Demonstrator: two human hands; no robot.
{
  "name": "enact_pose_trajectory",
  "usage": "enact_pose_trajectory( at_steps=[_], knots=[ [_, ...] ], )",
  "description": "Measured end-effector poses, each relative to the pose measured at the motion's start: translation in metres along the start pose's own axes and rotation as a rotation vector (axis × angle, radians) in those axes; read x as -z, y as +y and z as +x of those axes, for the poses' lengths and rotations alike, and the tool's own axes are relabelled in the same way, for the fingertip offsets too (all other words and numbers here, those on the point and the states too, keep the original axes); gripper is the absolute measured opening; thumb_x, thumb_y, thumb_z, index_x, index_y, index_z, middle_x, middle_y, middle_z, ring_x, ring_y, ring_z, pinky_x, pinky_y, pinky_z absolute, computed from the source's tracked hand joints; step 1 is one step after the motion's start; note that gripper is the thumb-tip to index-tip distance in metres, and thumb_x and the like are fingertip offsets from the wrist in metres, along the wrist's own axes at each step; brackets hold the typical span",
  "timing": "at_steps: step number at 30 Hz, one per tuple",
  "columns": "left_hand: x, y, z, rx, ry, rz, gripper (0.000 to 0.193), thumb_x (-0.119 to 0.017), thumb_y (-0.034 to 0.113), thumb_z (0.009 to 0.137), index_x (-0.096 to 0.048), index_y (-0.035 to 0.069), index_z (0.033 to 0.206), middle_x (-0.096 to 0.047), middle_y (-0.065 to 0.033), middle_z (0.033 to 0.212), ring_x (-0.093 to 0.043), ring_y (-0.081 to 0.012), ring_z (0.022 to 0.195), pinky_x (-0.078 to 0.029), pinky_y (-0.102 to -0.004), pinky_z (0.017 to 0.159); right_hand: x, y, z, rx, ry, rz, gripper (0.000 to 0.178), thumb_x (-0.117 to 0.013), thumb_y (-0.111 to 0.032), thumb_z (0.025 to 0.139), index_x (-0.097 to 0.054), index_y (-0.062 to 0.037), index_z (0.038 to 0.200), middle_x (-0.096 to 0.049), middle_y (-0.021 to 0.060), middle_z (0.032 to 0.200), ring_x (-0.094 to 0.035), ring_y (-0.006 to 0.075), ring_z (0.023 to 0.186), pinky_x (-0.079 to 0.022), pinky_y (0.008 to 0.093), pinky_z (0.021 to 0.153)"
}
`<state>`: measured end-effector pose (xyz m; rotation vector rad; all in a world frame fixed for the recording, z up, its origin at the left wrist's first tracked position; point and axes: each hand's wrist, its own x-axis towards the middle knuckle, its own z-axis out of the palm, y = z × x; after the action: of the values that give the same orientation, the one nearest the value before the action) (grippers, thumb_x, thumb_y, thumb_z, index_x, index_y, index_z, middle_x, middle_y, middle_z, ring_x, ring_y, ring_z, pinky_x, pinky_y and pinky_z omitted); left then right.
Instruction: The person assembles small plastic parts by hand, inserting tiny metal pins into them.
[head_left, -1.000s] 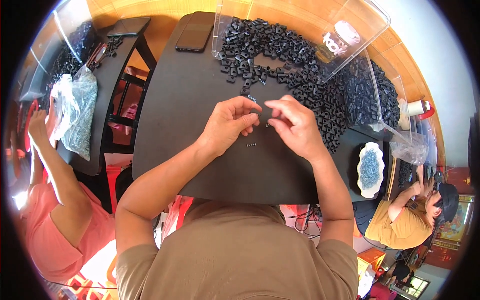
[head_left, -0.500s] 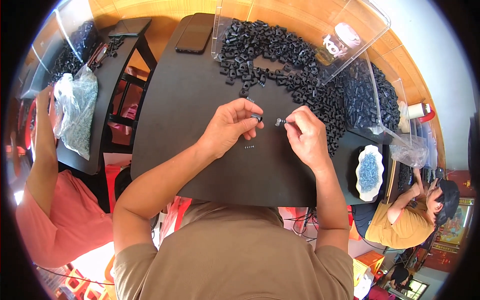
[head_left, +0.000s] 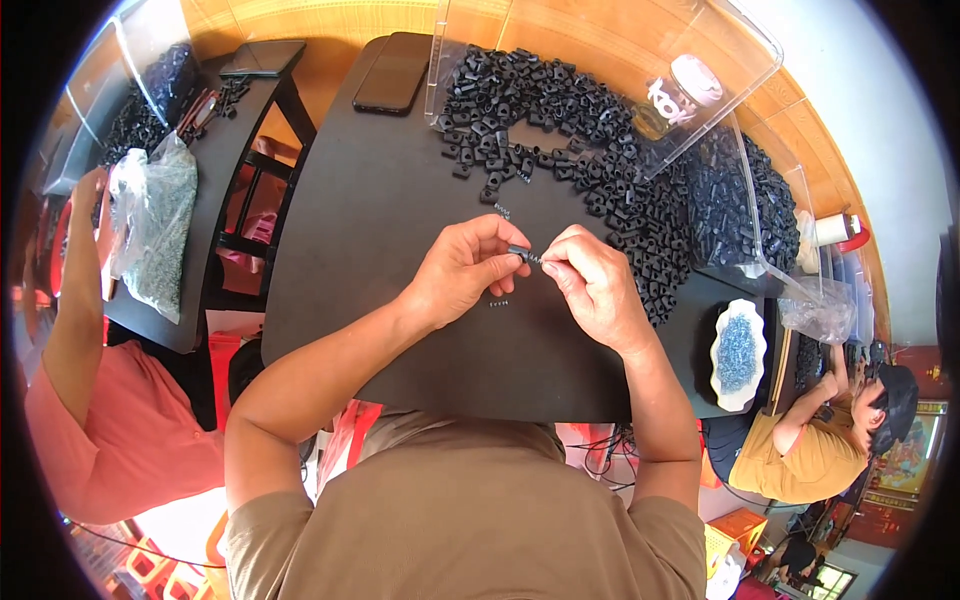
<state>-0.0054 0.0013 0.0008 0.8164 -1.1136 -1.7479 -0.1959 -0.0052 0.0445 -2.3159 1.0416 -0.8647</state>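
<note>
One small black plastic piece point(head_left: 518, 251) is sitting between the two hands, pinched at the fingertips of the left hand point(head_left: 462, 270). The right hand point(head_left: 592, 283) is closing its thumb and forefinger on one thin metal spring point(head_left: 534, 258), touching the piece's right end. Both hands are hovering together above the middle of the black desk point(head_left: 360, 250). One more tiny spring point(head_left: 499, 302) is lying on the desk just near of the left hand. Far of the hands a large heap of black pieces point(head_left: 560, 130) is spreading out, too many to count. One dark phone point(head_left: 393, 72) is lying at the far left, and one white dish of blue bits point(head_left: 738, 352) is sitting to the right.
</note>
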Motion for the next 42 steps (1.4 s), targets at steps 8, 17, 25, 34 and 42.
enact_pose_trajectory(
  at_steps=[8, 17, 25, 34, 42],
  knots=[
    [-0.001, 0.003, -0.003, 0.006, -0.043, 0.05, 0.009, -0.055, 0.001, 0.088, -0.056, 0.002, 0.098, -0.063, -0.0063, 0.082, -0.056, -0.0083, 0.064, -0.047, -0.0212, 0.057, -0.004, 0.002, 0.003, -0.065, -0.054, 0.141, 0.009, -0.06, -0.003, 0.083, -0.053, 0.0007, 0.08, -0.053, 0.005, 0.072, -0.048, 0.0121, 0.056, -0.039, 0.0249, 0.051],
    [0.001, 0.006, -0.003, -0.008, -0.144, -0.171, 0.005, -0.054, 0.006, 0.09, -0.054, 0.004, 0.095, -0.062, -0.0064, 0.08, -0.055, -0.0089, 0.062, -0.046, -0.0218, 0.056, -0.001, 0.012, 0.021, -0.601, -0.21, 0.787, 0.018, -0.065, -0.018, 0.085, -0.058, -0.0039, 0.077, -0.058, 0.0008, 0.064, -0.051, 0.0054, 0.051, -0.039, 0.0189, 0.044],
    [0.003, 0.004, -0.003, 0.06, -0.122, -0.125, 0.005, -0.054, 0.009, 0.09, -0.053, 0.006, 0.094, -0.061, -0.0044, 0.078, -0.053, -0.0077, 0.062, -0.044, -0.0217, 0.056, -0.011, 0.06, 0.063, -0.149, 0.117, -0.047, 0.004, -0.063, 0.001, 0.077, -0.059, 0.0014, 0.08, -0.062, 0.0111, 0.073, -0.062, 0.0217, 0.065, -0.048, 0.0313, 0.059],
    [0.003, 0.004, -0.004, 0.074, -0.145, -0.103, 0.008, -0.056, 0.005, 0.089, -0.058, 0.003, 0.097, -0.061, -0.0029, 0.081, -0.054, -0.007, 0.066, -0.045, -0.0213, 0.059, -0.006, 0.069, 0.071, -0.178, 0.123, -0.247, 0.011, -0.062, 0.002, 0.074, -0.062, -0.0027, 0.084, -0.061, 0.0111, 0.081, -0.061, 0.0299, 0.074, -0.048, 0.0359, 0.067],
    [0.002, 0.006, -0.003, 0.085, -0.106, -0.089, 0.013, -0.056, 0.009, 0.09, -0.06, 0.002, 0.1, -0.061, -0.0024, 0.078, -0.054, -0.0066, 0.064, -0.045, -0.0211, 0.058, 0.022, 0.095, 0.088, -0.166, 0.172, -0.367, 0.009, -0.063, 0.0, 0.074, -0.062, -0.0037, 0.082, -0.061, 0.0119, 0.081, -0.06, 0.0319, 0.076, -0.048, 0.0386, 0.066]
  ],
)
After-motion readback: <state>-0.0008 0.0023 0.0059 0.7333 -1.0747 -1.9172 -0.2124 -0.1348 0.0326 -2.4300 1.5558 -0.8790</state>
